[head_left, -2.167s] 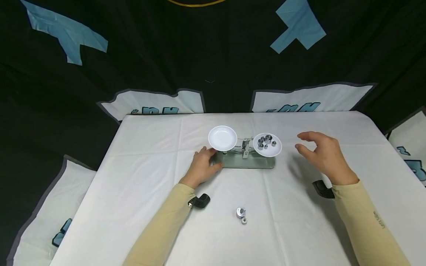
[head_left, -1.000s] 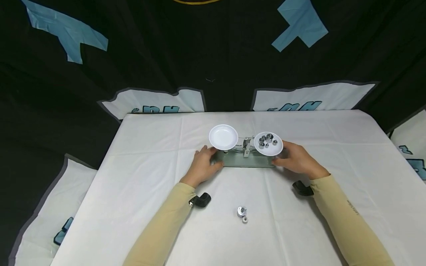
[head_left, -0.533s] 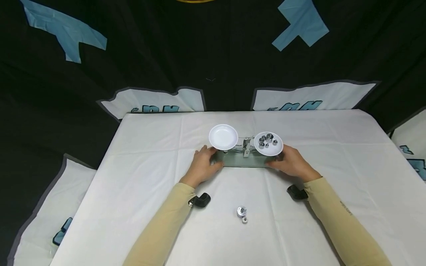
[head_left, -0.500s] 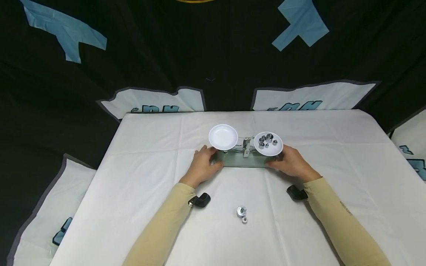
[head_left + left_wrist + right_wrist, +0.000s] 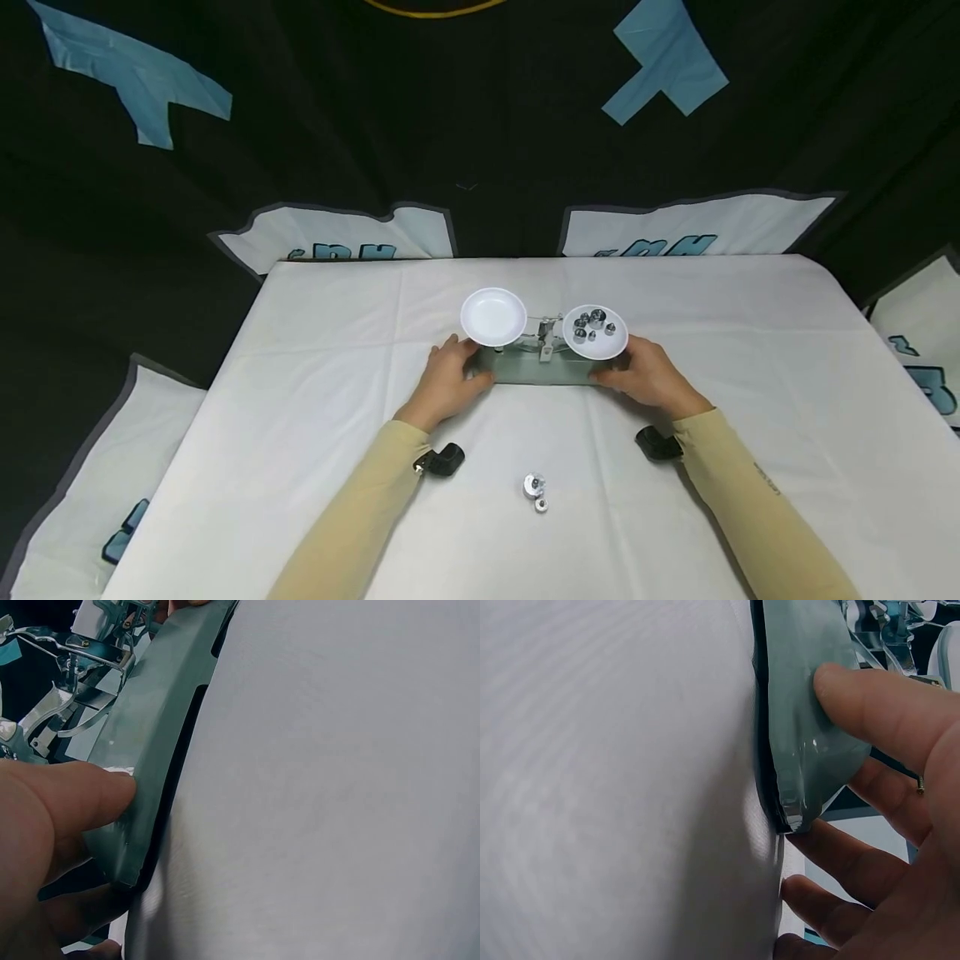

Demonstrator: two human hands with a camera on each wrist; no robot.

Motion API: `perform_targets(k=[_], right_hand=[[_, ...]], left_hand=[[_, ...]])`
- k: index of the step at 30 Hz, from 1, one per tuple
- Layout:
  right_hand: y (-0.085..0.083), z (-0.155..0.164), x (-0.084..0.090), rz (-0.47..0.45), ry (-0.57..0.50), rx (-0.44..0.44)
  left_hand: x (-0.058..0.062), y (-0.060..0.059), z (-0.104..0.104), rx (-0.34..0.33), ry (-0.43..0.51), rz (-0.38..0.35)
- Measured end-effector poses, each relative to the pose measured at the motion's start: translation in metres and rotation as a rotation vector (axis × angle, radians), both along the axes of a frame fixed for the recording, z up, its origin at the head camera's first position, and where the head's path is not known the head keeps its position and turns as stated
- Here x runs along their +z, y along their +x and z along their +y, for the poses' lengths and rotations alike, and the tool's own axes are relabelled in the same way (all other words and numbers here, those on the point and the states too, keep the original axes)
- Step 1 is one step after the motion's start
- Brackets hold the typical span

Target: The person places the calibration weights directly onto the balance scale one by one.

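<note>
Long tan sleeves (image 5: 352, 525), black wrist cameras (image 5: 441, 459)

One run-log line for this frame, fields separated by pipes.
left hand grips grey-green balance scale base | right hand grips other end | small metal weights on right pan

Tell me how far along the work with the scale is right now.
Looks done: several weights sit in the right pan, the left pan is bare. In hand: the left hand and right hand each grip an end of the scale, thumbs on its base in the wrist views. Possibly left: two weights on the table, near the person.
</note>
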State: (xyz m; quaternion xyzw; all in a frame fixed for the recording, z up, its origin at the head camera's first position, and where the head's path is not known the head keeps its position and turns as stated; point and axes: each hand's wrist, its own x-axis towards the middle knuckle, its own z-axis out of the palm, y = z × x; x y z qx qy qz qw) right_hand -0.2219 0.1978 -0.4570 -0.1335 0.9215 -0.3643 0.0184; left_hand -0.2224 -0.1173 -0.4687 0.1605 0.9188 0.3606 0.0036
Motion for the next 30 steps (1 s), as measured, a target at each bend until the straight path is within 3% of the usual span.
perform_targets(k=[8, 14, 18, 23, 26, 30], right_hand=[[-0.002, 0.001, -0.003, 0.019, -0.005, 0.013], [-0.002, 0.002, -0.003, 0.027, 0.008, 0.016], [-0.002, 0.001, -0.002, 0.035, 0.013, 0.023], [-0.001, 0.001, -0.001, 0.033, 0.010, 0.018], [-0.001, 0.001, -0.002, 0.030, 0.003, 0.015], [0.000, 0.002, -0.004, 0.020, -0.010, 0.019]], left_hand=[[0.000, 0.001, -0.001, -0.010, -0.008, -0.004], [0.006, 0.001, 0.001, -0.016, -0.078, -0.023], [0.023, 0.007, 0.001, -0.024, -0.176, -0.072], [0.046, 0.021, 0.003, -0.048, -0.372, -0.117], [0.056, 0.033, 0.009, -0.078, -0.512, -0.087], [0.065, 0.051, 0.021, -0.141, -0.634, -0.034]])
